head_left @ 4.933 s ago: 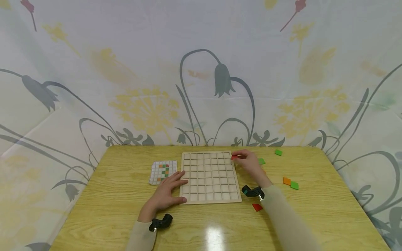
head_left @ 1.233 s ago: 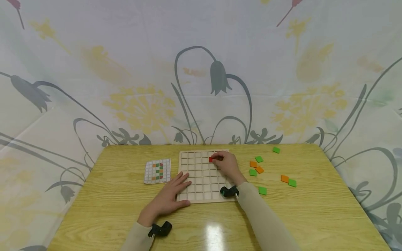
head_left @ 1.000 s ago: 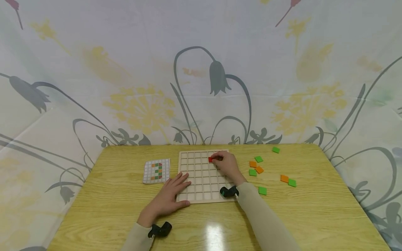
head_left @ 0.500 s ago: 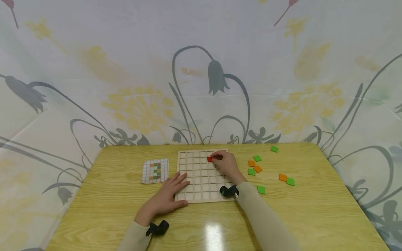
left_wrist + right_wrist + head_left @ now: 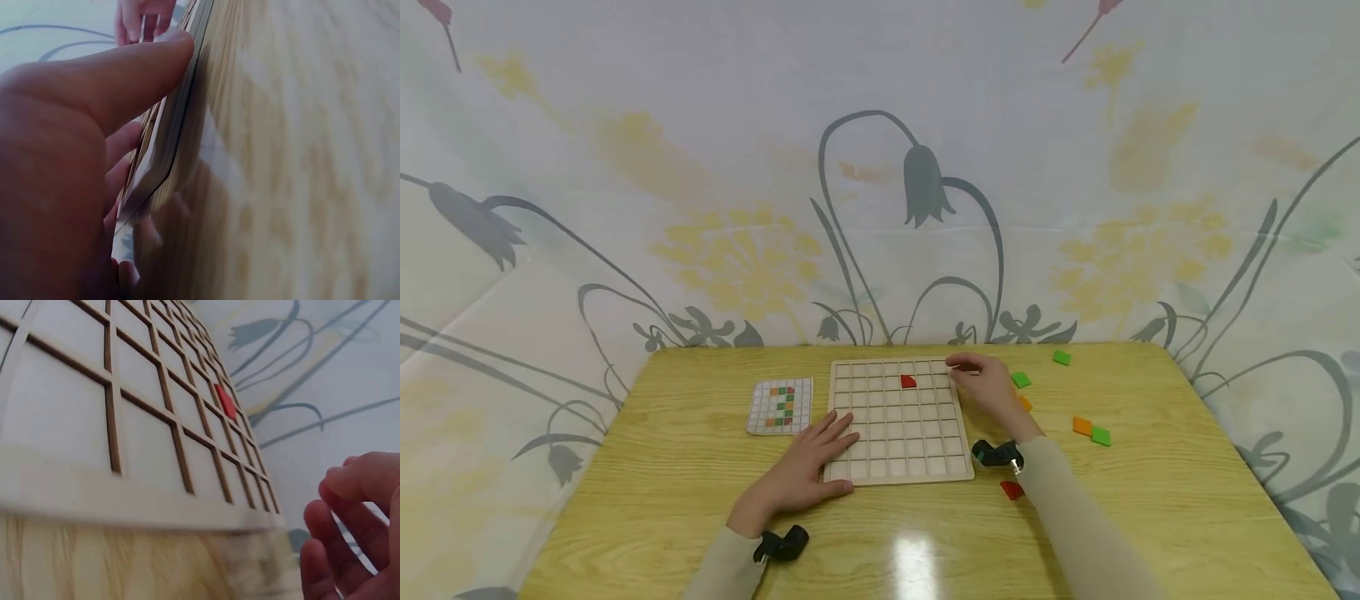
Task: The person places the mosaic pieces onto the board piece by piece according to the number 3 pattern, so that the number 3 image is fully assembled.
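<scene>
A square wooden grid board [image 5: 902, 481] lies on the table, and a red tile with one rounded corner [image 5: 908, 382] sits in a cell of its second row. My left hand [image 5: 801, 471] rests with spread, straight fingers on the board's left side; the left wrist view has its thumb [image 5: 144, 72] along the board's edge. Just off the board's far right corner is my right hand [image 5: 988, 387], fingers loosely bent. In the right wrist view nothing lies between its fingertips, and the red tile [image 5: 225, 401] stays behind in the grid.
Left of the board lies a card [image 5: 760, 417] printed with a coloured grid pattern. Green tiles [image 5: 1062, 357] and orange tiles [image 5: 1082, 426] lie scattered on the right, some partly behind the right hand. A second red tile [image 5: 1011, 490] lies beside the right sleeve.
My right hand brought the red tile from the board's right side into the grid, let go of it and moved back right, off the board. My left hand has stayed on the board's edge.
</scene>
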Demonstrator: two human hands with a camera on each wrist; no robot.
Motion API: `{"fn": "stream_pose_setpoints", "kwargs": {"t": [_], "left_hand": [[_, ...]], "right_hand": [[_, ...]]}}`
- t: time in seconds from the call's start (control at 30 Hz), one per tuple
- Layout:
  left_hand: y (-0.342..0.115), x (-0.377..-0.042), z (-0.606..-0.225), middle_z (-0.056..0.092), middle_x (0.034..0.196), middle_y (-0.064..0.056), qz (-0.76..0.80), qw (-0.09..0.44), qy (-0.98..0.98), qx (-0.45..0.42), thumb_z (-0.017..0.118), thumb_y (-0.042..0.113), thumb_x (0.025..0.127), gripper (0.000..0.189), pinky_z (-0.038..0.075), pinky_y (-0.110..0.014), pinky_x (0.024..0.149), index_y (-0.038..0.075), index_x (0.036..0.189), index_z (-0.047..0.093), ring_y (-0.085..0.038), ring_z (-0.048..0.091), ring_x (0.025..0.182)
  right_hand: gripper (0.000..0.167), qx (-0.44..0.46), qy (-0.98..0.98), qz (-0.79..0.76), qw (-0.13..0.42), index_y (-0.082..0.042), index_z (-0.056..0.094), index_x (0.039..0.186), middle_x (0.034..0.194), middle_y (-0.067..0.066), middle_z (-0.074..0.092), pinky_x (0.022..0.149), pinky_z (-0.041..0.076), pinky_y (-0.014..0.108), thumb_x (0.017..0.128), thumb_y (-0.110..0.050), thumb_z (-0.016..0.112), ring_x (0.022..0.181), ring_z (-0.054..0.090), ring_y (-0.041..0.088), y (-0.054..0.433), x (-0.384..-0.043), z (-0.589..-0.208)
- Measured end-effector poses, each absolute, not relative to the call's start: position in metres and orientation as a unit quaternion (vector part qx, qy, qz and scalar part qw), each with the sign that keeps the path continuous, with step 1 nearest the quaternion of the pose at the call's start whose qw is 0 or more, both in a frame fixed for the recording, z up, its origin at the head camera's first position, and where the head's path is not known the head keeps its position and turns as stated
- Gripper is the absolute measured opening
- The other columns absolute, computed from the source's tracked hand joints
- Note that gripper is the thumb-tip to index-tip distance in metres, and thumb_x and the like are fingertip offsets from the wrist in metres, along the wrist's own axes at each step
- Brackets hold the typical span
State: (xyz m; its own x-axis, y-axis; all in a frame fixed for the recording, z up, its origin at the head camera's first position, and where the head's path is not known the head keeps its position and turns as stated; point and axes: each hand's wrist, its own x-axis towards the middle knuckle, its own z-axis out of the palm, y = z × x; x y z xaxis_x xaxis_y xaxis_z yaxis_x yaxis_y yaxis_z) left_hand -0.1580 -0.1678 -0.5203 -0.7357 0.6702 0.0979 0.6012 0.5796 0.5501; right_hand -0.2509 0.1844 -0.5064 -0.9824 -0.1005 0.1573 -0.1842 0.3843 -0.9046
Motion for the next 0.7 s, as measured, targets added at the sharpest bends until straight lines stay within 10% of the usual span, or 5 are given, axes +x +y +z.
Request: {"fn": "stream_pose_setpoints", "kwargs": {"t": [0.23,0.7], "left_hand": [[-0.167,-0.157,-0.52,0.017,0.165,-0.006,0.273,0.07,0.892,0.353,0.064,0.047,0.093,0.076,0.009,-0.061,0.117,0.012,0.155,0.037,-0.03,0.006,0.152],[-0.169,-0.157,-0.521,0.019,0.165,-0.007,0.295,0.068,0.884,0.355,0.066,0.047,0.092,0.075,0.018,-0.059,0.116,0.009,0.153,0.041,-0.029,0.009,0.152]], "right_hand": [[0.025,0.129,-0.87,0.475,0.023,0.003,0.069,0.118,0.116,0.018,0.069,0.09,0.053,0.047,0.096,-0.006,0.064,0.104,0.064,0.032,0.217,-0.233,-0.488],[0.018,0.155,-0.889,0.43,0.027,-0.002,0.074,0.108,0.107,0.012,0.07,0.074,0.056,0.026,0.091,-0.001,0.069,0.092,0.067,0.02,0.271,-0.177,-0.492]]}}
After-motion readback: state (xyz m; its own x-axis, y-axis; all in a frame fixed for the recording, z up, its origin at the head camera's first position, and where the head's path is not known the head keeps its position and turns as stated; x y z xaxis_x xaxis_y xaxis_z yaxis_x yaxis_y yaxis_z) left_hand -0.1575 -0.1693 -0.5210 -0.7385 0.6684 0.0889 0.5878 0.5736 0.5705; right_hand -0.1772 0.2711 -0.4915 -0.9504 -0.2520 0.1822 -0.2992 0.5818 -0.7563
